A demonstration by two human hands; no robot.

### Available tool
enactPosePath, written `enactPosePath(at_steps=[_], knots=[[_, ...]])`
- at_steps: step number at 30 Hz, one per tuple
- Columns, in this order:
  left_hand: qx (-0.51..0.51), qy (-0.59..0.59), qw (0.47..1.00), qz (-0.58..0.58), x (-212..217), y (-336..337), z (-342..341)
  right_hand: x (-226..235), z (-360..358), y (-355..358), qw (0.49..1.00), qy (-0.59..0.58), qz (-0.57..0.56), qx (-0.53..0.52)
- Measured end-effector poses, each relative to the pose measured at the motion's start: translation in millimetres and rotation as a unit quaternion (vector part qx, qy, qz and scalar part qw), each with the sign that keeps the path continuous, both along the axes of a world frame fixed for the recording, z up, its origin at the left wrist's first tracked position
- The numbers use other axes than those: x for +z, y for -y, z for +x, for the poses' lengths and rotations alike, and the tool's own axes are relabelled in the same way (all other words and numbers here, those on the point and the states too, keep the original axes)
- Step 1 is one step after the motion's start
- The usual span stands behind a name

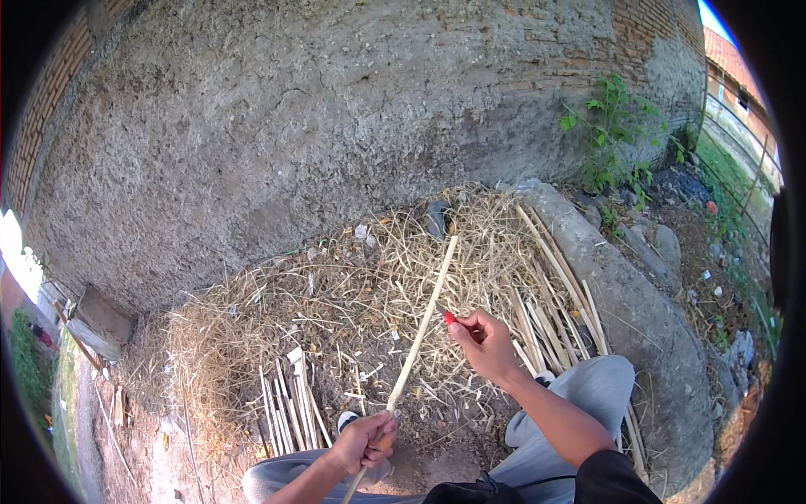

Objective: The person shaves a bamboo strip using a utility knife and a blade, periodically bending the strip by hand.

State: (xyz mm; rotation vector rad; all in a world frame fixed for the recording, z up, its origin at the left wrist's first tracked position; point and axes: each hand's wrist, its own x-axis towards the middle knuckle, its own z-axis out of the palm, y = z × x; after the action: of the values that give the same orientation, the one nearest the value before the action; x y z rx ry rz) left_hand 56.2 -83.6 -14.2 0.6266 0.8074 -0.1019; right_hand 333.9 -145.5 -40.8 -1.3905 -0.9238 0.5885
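Centrally, a long, pale wooden strip (pixel 426 323) slants across the view, its upper end leaning away from the person and its lower end passing between their knees. The left hand's (pixel 366 442) grip is closed around the strip's lower part. Farther up, the right hand's (pixel 489 346) grip pinches a small red-handled blade (pixel 450 317) between thumb and fingers; its dark tip lies at the strip's right edge, though whether it cuts in is too small to tell. Curly, straw-coloured shavings (pixel 227 353) cover the ground beneath. A bundle of cut strips (pixel 300 378) lies left of the left hand, and more loose strips (pixel 550 328) lie near the right knee, beside a rough stone ledge (pixel 646 336). Behind rises a weathered grey wall (pixel 319 134), with a leafy green plant (pixel 617 126) at its right.
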Motion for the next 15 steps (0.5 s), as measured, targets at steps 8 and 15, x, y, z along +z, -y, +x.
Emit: enactPosePath(at_steps=[8, 15], knots=[[-0.013, 0.036, 0.999, -0.009, -14, -13, 23, 3, 22, 15, 0.989, -0.149, -0.014, -0.001], [0.018, 0.043, 0.999, 0.015, -21, -6, 24, -9, -3, 21, 0.996, 0.024, -0.074, 0.044]])
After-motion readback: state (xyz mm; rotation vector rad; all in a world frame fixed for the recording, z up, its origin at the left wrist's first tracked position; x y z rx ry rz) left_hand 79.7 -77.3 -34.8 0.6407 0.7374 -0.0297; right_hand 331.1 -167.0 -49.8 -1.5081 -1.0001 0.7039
